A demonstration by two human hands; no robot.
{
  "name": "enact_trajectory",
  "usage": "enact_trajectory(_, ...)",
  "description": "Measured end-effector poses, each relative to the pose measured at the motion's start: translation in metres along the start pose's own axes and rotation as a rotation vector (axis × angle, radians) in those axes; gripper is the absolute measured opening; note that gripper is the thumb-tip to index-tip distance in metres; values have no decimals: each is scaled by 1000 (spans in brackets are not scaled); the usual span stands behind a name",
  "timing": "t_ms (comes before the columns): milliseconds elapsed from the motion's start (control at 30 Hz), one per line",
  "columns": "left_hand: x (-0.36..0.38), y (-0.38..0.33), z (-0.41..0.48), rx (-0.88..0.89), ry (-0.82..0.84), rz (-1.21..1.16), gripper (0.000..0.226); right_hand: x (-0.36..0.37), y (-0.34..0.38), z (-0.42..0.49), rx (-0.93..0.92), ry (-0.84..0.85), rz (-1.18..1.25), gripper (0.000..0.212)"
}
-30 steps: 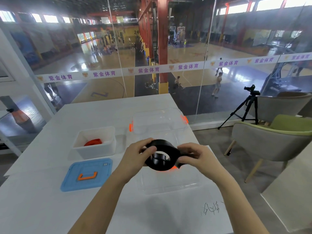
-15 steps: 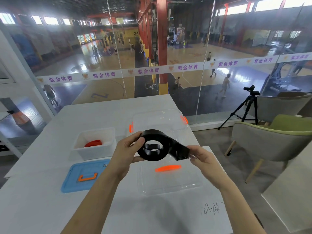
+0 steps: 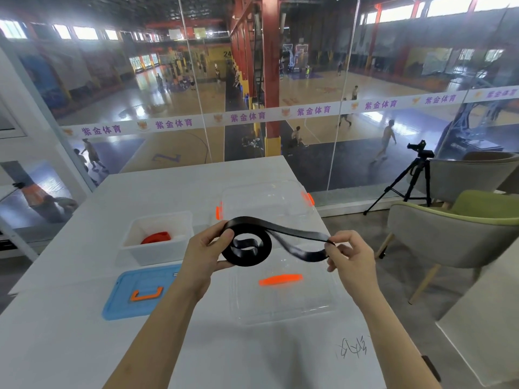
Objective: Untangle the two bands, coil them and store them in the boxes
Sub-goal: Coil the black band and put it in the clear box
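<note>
Black band is up in the air over the clear lid, half coiled. Left hand has its grip pinched on the coil, and the right hand pinches the loose tail out to the side. My take: go light on tail tension, feed it flat so no twist winds in, and squeeze the coil or it'll spring open. Orange band sits in the white box. White worktop, glass wall, basketball court below.

place: sports-hall viewing room | evidence: tall glass wall, wooden basketball courts below, hoops, players
</note>
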State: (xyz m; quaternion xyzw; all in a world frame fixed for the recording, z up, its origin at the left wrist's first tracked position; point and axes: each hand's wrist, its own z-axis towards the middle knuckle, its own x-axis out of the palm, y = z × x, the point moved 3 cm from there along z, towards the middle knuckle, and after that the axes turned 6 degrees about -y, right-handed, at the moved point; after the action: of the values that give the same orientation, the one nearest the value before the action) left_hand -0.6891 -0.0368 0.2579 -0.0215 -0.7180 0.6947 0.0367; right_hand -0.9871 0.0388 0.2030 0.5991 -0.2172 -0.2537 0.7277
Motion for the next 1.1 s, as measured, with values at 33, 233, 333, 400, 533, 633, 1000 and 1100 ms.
enact_trajectory(33,0,0,0,-2,0,-6,26,0,1,0,2,17,-22,18)
enact_trajectory(233,3,-9,-2,51,29,2,27,3,1,-7,16,183,-200,24)
enact_trajectory(333,11,-14,-5,102,108,64,27,9,14,-14,-38,243,-282,27)
enact_trajectory(400,17,-15,-7,119,150,112,28,16,25,-16,-93,254,-292,29)
enact_trajectory(533,29,-11,-9,121,196,160,34,35,43,-16,-141,358,-185,29)
enact_trajectory(633,31,-9,-8,112,213,162,29,46,46,-17,-150,426,-112,32)
enact_trajectory(1000,33,-4,-7,74,240,89,25,44,43,-14,-44,340,69,29)
enact_trajectory(1100,34,-2,-8,49,212,2,24,44,44,-16,-23,321,140,33)
